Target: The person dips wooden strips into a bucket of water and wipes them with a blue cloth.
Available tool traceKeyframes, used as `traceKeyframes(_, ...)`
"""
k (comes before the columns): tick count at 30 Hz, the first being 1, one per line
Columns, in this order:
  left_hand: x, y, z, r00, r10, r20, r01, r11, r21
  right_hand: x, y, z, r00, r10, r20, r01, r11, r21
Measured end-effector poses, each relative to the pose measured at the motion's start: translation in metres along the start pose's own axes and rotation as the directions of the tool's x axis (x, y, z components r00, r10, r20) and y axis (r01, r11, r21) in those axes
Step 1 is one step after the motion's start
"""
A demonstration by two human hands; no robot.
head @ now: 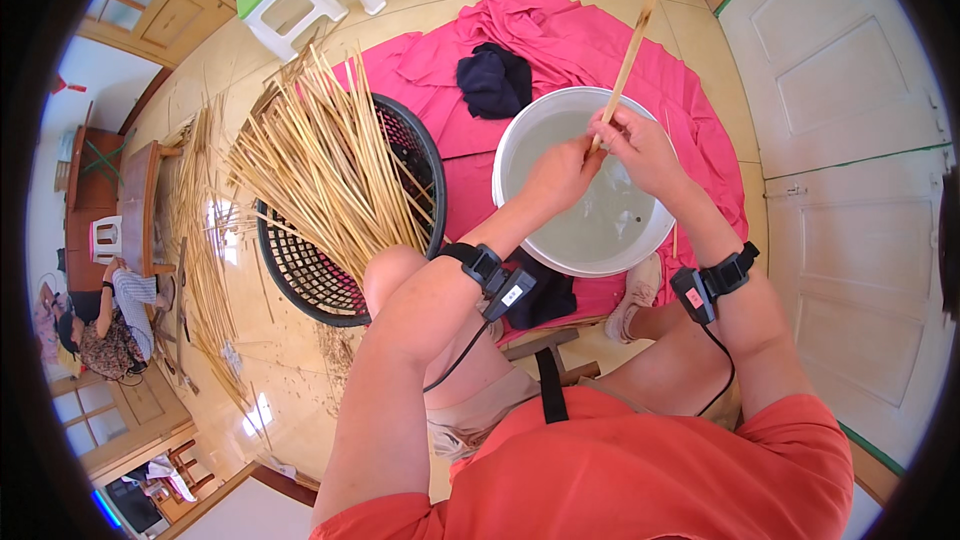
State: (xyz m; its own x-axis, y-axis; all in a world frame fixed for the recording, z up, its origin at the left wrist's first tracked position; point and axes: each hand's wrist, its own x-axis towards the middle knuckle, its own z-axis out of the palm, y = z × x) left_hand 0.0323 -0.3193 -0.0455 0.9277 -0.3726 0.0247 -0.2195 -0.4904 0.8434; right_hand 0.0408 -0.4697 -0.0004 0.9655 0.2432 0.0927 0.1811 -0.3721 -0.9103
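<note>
Over a white plastic bucket of cloudy water (585, 232), my left hand (568, 169) and my right hand (637, 146) grip the near end of a long pale reed or cane stalk (634, 45). The stalk slants up and away, past the bucket's far rim. My fingers overlap close together on it and partly hide its end. To the left, a black plastic mesh basket (300, 277) holds a large bundle of dry stalks (322, 157), leaning out over its left side. A dark cloth (495, 80) lies crumpled beyond the bucket.
Bucket and cloth rest on a pink sheet (555, 26). More stalks (196, 240) lie on the tiled floor at left. Green-topped white stools (289, 4) stand at the back; another person (109, 334) sits at far left. A white door (862, 225) is at right.
</note>
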Motion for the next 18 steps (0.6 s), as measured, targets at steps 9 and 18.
traceKeyframes(9,0.004,-0.008,0.001,0.997,0.027,0.073,-0.03,0.999,0.045,0.003,0.0,0.003,0.993,-0.081,-0.084,0.079,0.996,-0.031)
traceKeyframes(18,-0.007,-0.033,0.01,0.949,-0.123,0.292,0.035,0.956,0.291,0.016,-0.009,-0.032,0.955,-0.053,-0.29,0.1,0.984,0.15)
